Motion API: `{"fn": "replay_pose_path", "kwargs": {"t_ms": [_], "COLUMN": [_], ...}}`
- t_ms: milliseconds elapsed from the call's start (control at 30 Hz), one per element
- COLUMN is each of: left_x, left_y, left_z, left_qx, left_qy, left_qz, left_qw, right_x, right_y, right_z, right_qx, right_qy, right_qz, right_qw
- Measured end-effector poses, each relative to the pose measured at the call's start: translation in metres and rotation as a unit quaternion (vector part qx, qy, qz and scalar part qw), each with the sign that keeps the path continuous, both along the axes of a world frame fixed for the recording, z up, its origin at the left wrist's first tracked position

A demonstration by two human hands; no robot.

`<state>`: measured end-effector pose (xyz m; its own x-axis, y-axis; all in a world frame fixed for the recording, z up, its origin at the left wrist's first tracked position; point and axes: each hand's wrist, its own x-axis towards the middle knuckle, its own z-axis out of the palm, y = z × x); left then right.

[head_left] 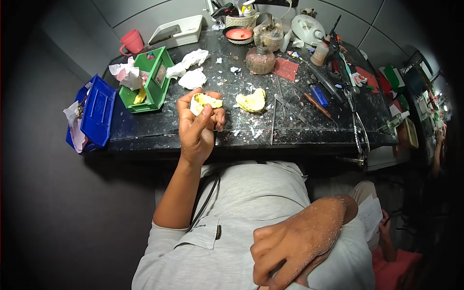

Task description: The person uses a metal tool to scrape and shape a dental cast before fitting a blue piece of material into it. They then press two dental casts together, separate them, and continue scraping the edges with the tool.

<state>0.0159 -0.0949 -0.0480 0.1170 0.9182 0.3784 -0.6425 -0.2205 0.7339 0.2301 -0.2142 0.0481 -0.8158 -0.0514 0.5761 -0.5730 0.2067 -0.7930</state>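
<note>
My left hand [197, 126] is raised over the bench's front edge, thumb and fingers closed around a pale yellow plaster dental cast [199, 102]. Another yellow cast piece [251, 100] lies on the dark bench to the right of that hand. Dusted with pale specks, my right hand [297, 241] is held close against my grey shirt. Its fingers are curled, and their tips are partly hidden, so anything inside them cannot be seen.
Left on the bench are a green bin [162, 79], a blue bin [99, 113] and crumpled white tissue [192, 78]. A glass burner [261, 59] stands behind the loose cast. Metal tools, a blue lighter [319, 95] and a brown-handled knife [316, 104] lie right. Another person sits at lower right.
</note>
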Motion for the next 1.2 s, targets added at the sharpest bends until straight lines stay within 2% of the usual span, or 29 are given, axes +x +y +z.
{"fn": "replay_pose_path", "kwargs": {"t_ms": [67, 100, 133, 167, 200, 267, 333, 400, 467, 600, 633, 733, 800, 867, 900, 1200], "left_x": [0.000, 0.001, 0.000, -0.001, 0.000, -0.003, 0.002, -0.002, -0.001, -0.001, -0.001, -0.004, -0.005, -0.003, -0.002, 0.003], "left_y": [0.000, 0.000, 0.001, 0.001, 0.001, 0.003, -0.002, 0.000, 0.000, 0.000, -0.001, 0.001, 0.001, 0.002, 0.001, -0.004], "left_z": [0.000, 0.000, -0.001, -0.004, -0.007, -0.009, 0.000, -0.003, -0.002, -0.002, -0.002, -0.006, -0.006, -0.008, -0.006, 0.000], "left_qx": [-0.005, -0.009, -0.009, 0.004, 0.015, 0.044, 0.006, 0.017, 0.039, 0.036, 0.037, 0.061, 0.063, 0.068, 0.065, 0.058], "left_qy": [-0.005, -0.009, -0.010, 0.003, 0.015, 0.036, 0.009, 0.017, 0.015, 0.023, 0.014, 0.040, 0.038, 0.034, 0.034, 0.036], "left_qz": [0.003, 0.004, -0.003, 0.019, 0.035, 0.042, 0.040, 0.046, 0.023, 0.022, 0.016, 0.027, 0.028, 0.025, 0.022, 0.037], "left_qw": [1.000, 1.000, 1.000, 1.000, 0.999, 0.997, 0.999, 0.999, 0.999, 0.999, 0.999, 0.997, 0.997, 0.997, 0.997, 0.997], "right_x": [-0.002, -0.001, 0.002, 0.008, 0.014, 0.007, 0.005, 0.012, -0.015, -0.007, -0.004, -0.012, -0.010, -0.006, -0.004, 0.004], "right_y": [0.001, 0.005, -0.001, -0.009, -0.017, -0.023, -0.026, -0.029, -0.019, -0.008, -0.011, -0.006, -0.010, -0.021, -0.010, 0.001], "right_z": [-0.006, 0.006, 0.014, 0.021, 0.023, 0.025, 0.033, 0.045, 0.023, 0.022, 0.024, 0.019, 0.020, 0.020, 0.022, 0.012], "right_qx": [0.080, 0.088, 0.089, -0.024, -0.134, -0.140, -0.161, -0.235, -0.215, -0.222, -0.254, -0.200, -0.192, -0.278, -0.259, -0.089], "right_qy": [0.000, 0.021, 0.019, 0.063, 0.106, 0.208, 0.194, 0.118, 0.278, 0.232, 0.211, 0.269, 0.268, 0.209, 0.195, 0.096], "right_qz": [0.046, -0.046, -0.053, -0.221, -0.386, -0.459, -0.426, -0.349, -0.276, -0.224, -0.208, -0.232, -0.250, -0.251, -0.178, -0.204], "right_qw": [0.996, 0.995, 0.994, 0.973, 0.907, 0.852, 0.869, 0.899, 0.894, 0.920, 0.921, 0.913, 0.910, 0.903, 0.929, 0.970]}}
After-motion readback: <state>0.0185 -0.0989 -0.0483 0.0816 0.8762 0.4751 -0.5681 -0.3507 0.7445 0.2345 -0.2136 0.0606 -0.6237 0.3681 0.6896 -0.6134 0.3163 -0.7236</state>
